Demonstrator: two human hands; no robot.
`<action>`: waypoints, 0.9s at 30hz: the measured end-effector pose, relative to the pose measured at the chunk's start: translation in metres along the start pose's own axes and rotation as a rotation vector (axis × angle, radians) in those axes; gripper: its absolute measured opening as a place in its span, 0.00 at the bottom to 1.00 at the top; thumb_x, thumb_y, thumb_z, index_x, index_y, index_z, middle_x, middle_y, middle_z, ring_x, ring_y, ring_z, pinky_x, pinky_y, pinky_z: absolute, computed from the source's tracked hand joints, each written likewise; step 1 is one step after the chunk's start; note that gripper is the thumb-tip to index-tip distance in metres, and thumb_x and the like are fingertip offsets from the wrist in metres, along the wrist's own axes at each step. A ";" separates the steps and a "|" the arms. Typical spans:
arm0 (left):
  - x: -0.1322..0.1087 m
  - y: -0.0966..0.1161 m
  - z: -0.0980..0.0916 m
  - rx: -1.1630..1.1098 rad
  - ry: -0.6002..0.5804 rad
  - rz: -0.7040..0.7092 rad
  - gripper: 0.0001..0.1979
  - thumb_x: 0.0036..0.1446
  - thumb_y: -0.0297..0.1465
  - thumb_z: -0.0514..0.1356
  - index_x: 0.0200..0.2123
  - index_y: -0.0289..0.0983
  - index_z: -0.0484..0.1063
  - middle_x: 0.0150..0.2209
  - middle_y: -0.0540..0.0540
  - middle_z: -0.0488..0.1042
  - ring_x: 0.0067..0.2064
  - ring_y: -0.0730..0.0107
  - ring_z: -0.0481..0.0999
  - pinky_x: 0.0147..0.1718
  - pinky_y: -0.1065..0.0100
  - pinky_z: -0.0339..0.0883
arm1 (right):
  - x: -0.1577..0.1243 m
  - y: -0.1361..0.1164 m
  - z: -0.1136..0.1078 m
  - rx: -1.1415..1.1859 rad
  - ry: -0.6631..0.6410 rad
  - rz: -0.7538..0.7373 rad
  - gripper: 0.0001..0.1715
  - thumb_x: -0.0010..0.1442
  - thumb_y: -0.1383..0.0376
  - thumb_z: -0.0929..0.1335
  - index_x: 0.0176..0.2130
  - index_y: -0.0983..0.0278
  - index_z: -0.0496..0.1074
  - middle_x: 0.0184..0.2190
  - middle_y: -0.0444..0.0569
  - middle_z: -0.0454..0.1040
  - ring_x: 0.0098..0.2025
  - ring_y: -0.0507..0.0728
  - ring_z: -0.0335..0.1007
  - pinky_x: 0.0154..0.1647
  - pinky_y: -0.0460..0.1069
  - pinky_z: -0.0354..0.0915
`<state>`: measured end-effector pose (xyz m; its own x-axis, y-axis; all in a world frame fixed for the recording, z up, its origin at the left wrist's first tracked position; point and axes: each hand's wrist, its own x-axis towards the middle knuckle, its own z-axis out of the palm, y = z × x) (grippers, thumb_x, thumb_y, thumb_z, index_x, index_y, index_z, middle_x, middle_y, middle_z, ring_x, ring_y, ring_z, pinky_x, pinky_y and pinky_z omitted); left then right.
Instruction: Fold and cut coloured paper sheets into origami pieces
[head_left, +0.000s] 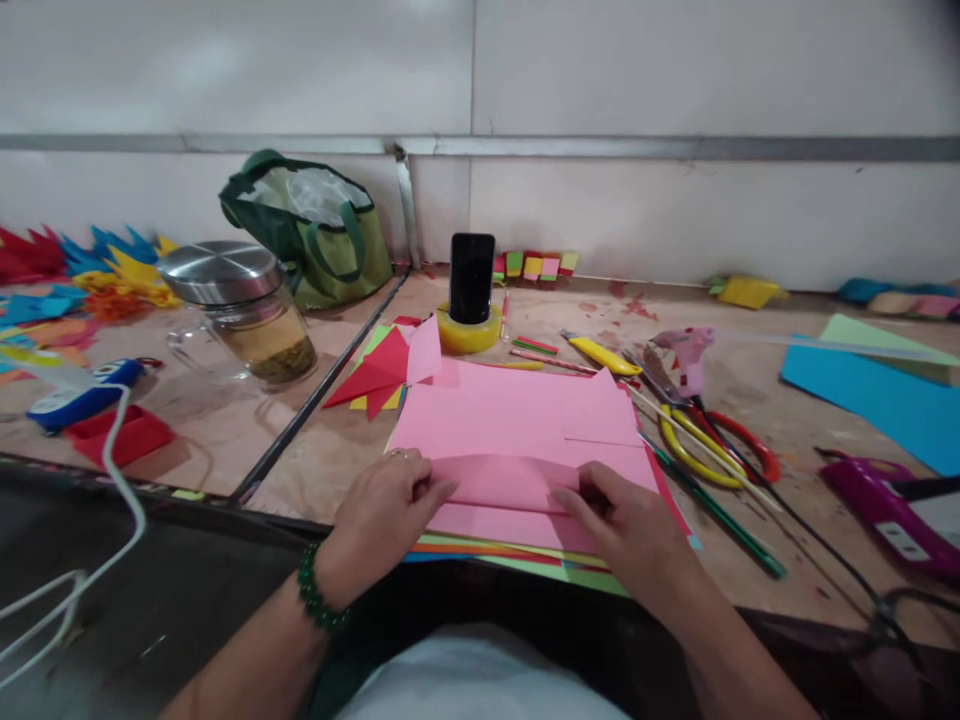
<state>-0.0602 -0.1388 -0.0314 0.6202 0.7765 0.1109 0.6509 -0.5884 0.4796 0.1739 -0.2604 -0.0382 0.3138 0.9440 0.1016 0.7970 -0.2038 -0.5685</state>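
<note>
Paper (504, 482), pink and curled over in a fold that runs from side to side, lies on a stack (600, 410) of coloured sheets at the near edge of the table (802, 430), right in front of the person. The left hand (386, 505) pinches the left end of the fold between thumb and fingers; the right hand (634, 515) pinches the right end the same way. A green bracelet (315, 590) circles the left wrist.

Just beyond the stack's far left corner lie red scraps (379, 368), and behind it a phone (472, 280) stands upright in a tape roll (469, 330). To the right of the stack are a yellow cutter (600, 354), a pink glue gun (694, 362), scissors (673, 455) with one yellow and one red loop, and a green pen (739, 530). Farther right, a blue sheet (877, 395) lies partly under a pale green one, with a purple device (885, 510) nearer the edge.

Well to the left, a lidded mug (259, 335) holds amber liquid with dark leaves, and an open green bag (352, 270) sits behind it.
</note>
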 end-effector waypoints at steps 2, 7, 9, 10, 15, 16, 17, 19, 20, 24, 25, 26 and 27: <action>0.003 0.002 -0.001 0.038 -0.028 -0.020 0.18 0.61 0.39 0.55 0.21 0.37 0.60 0.22 0.51 0.63 0.26 0.70 0.63 0.27 0.69 0.51 | 0.001 -0.002 0.001 0.012 -0.005 0.025 0.18 0.60 0.51 0.64 0.27 0.60 0.62 0.20 0.40 0.66 0.22 0.51 0.60 0.23 0.45 0.54; 0.009 0.005 -0.007 0.082 -0.063 -0.067 0.21 0.61 0.43 0.53 0.20 0.38 0.58 0.20 0.53 0.61 0.25 0.71 0.61 0.25 0.69 0.46 | 0.003 -0.005 -0.001 -0.013 -0.003 0.053 0.17 0.60 0.51 0.64 0.27 0.60 0.64 0.20 0.42 0.69 0.22 0.52 0.62 0.22 0.46 0.55; 0.010 0.004 -0.009 0.047 -0.097 -0.073 0.22 0.60 0.45 0.54 0.20 0.38 0.59 0.19 0.53 0.60 0.24 0.71 0.60 0.24 0.69 0.45 | 0.004 -0.006 -0.001 -0.035 -0.005 0.050 0.17 0.60 0.51 0.63 0.28 0.60 0.64 0.21 0.42 0.69 0.22 0.52 0.62 0.22 0.46 0.55; 0.011 0.004 -0.011 0.030 -0.114 -0.073 0.22 0.60 0.45 0.54 0.19 0.38 0.59 0.19 0.54 0.60 0.23 0.72 0.60 0.24 0.69 0.45 | 0.004 -0.006 0.000 -0.044 -0.004 0.046 0.17 0.60 0.51 0.63 0.28 0.60 0.65 0.21 0.42 0.70 0.22 0.52 0.62 0.22 0.46 0.55; 0.013 0.004 -0.014 0.022 -0.111 -0.102 0.21 0.59 0.44 0.56 0.19 0.37 0.61 0.19 0.53 0.62 0.24 0.72 0.61 0.24 0.70 0.46 | 0.005 -0.005 0.003 -0.080 0.020 0.059 0.16 0.60 0.51 0.63 0.29 0.59 0.65 0.22 0.43 0.70 0.22 0.52 0.63 0.23 0.46 0.56; 0.014 0.004 -0.013 0.024 -0.109 -0.107 0.21 0.58 0.44 0.56 0.19 0.37 0.61 0.19 0.53 0.63 0.24 0.72 0.61 0.24 0.69 0.46 | 0.005 -0.005 0.003 -0.083 0.016 0.071 0.16 0.59 0.51 0.63 0.29 0.59 0.66 0.22 0.43 0.71 0.22 0.53 0.63 0.23 0.47 0.56; 0.015 0.004 -0.013 0.025 -0.108 -0.111 0.21 0.58 0.44 0.56 0.19 0.37 0.61 0.19 0.53 0.63 0.24 0.72 0.61 0.24 0.69 0.46 | 0.005 -0.004 0.003 -0.083 0.011 0.082 0.17 0.59 0.50 0.63 0.29 0.59 0.66 0.22 0.43 0.71 0.23 0.53 0.64 0.23 0.47 0.56; 0.016 0.004 -0.013 0.023 -0.121 -0.116 0.21 0.58 0.44 0.56 0.18 0.37 0.61 0.18 0.53 0.62 0.24 0.72 0.61 0.24 0.69 0.45 | 0.005 -0.002 0.003 -0.068 -0.004 0.090 0.18 0.59 0.48 0.63 0.30 0.59 0.66 0.22 0.43 0.70 0.22 0.53 0.64 0.22 0.47 0.56; 0.016 0.004 -0.013 0.021 -0.126 -0.120 0.21 0.57 0.43 0.56 0.18 0.37 0.61 0.18 0.53 0.61 0.23 0.72 0.60 0.24 0.69 0.44 | 0.004 -0.001 0.002 -0.050 -0.011 0.084 0.18 0.59 0.48 0.64 0.31 0.59 0.67 0.22 0.43 0.70 0.22 0.53 0.63 0.22 0.47 0.57; 0.017 0.004 -0.013 0.019 -0.127 -0.123 0.21 0.57 0.43 0.56 0.17 0.37 0.60 0.18 0.54 0.60 0.23 0.73 0.58 0.24 0.69 0.43 | 0.002 0.003 0.000 0.046 -0.039 0.048 0.18 0.58 0.49 0.66 0.36 0.60 0.69 0.23 0.43 0.70 0.23 0.52 0.63 0.21 0.46 0.58; 0.017 0.004 -0.013 0.020 -0.125 -0.123 0.21 0.57 0.43 0.56 0.17 0.37 0.60 0.18 0.54 0.60 0.23 0.73 0.58 0.24 0.69 0.43 | 0.002 0.003 -0.001 0.059 -0.042 0.049 0.17 0.59 0.49 0.65 0.35 0.60 0.69 0.23 0.43 0.70 0.23 0.52 0.63 0.22 0.46 0.58; 0.017 0.003 -0.013 0.017 -0.124 -0.122 0.22 0.57 0.43 0.56 0.17 0.37 0.59 0.18 0.54 0.60 0.23 0.73 0.58 0.24 0.69 0.42 | 0.002 0.003 -0.001 0.062 -0.044 0.055 0.17 0.59 0.50 0.65 0.33 0.60 0.69 0.23 0.42 0.69 0.23 0.52 0.63 0.22 0.46 0.58; 0.017 0.003 -0.014 0.010 -0.124 -0.120 0.22 0.58 0.43 0.56 0.17 0.37 0.59 0.17 0.54 0.59 0.23 0.73 0.58 0.24 0.69 0.42 | 0.002 0.002 -0.001 0.059 -0.046 0.063 0.16 0.60 0.50 0.65 0.32 0.60 0.69 0.22 0.42 0.69 0.23 0.52 0.63 0.22 0.46 0.58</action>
<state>-0.0539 -0.1242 -0.0159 0.5867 0.8079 -0.0557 0.7276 -0.4958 0.4741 0.1770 -0.2590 -0.0385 0.3369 0.9411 0.0276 0.7441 -0.2482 -0.6202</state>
